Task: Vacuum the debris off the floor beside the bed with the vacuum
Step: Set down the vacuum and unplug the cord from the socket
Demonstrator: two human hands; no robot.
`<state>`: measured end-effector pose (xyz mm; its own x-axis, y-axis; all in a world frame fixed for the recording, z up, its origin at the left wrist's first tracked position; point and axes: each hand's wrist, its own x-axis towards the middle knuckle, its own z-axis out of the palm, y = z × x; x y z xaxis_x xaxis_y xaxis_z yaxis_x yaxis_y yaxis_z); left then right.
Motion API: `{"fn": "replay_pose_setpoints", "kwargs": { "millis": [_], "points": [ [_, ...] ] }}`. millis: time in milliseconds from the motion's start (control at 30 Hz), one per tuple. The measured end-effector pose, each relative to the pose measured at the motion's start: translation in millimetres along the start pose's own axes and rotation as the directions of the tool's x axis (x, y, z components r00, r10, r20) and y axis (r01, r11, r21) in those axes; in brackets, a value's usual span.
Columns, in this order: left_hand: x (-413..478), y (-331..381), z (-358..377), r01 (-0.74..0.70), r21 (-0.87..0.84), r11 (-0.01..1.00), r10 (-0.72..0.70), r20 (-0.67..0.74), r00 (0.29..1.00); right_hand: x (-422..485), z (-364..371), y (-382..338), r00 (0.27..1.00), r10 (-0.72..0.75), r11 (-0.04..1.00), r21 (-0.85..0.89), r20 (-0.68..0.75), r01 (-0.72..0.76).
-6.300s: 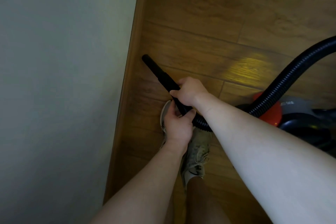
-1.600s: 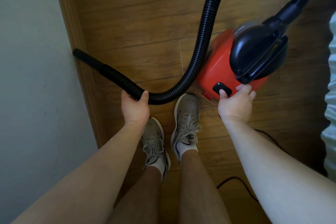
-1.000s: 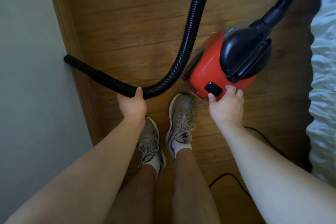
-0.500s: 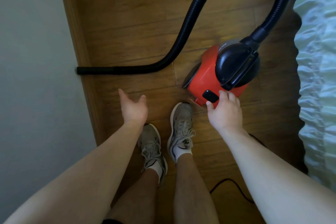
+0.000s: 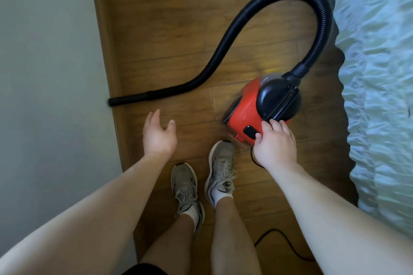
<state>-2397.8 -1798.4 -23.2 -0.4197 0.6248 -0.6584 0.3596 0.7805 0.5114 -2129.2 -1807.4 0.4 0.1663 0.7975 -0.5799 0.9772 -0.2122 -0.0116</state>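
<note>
While nothing here has a brand I can actually read (a small dark mark on the sock (image 5: pixel 220 190) is too tiny to make out), here's the layout: pale wall (image 5: pixel 44 73) on the left, then the wooden floor (image 5: pixel 167 18). The vacuum's black nozzle (image 5: pixel 127 98) lies flat on the floor with its tip against the baseboard (image 5: pixel 105 29), a bit beyond the left hand (image 5: pixel 158 138). That hand's fingers (image 5: pixel 154 116) are loosely spread, holding nothing, not touching the nozzle. Two grey sneakers (image 5: pixel 185 185) stand below. The hose (image 5: pixel 223 51) loops up and over to the red vacuum (image 5: pixel 245 109). The right hand (image 5: pixel 276 145) rests on its near end, fingers (image 5: pixel 277 124) lying close together on top, thumb at the black switch (image 5: pixel 251 131). The bed (image 5: pixel 380 73) is just beside it on the right.
</note>
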Motion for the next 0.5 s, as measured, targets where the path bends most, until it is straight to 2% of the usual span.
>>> {"fn": "replay_pose_setpoints", "kwargs": {
  "millis": [500],
  "points": [
    [-52, 87, -55, -0.284, 0.294, 0.913, 0.280, 0.056, 0.958, -35, -106, -8, 0.995, -0.085, 0.995, -0.065, -0.049, 0.082]
  ]
}}
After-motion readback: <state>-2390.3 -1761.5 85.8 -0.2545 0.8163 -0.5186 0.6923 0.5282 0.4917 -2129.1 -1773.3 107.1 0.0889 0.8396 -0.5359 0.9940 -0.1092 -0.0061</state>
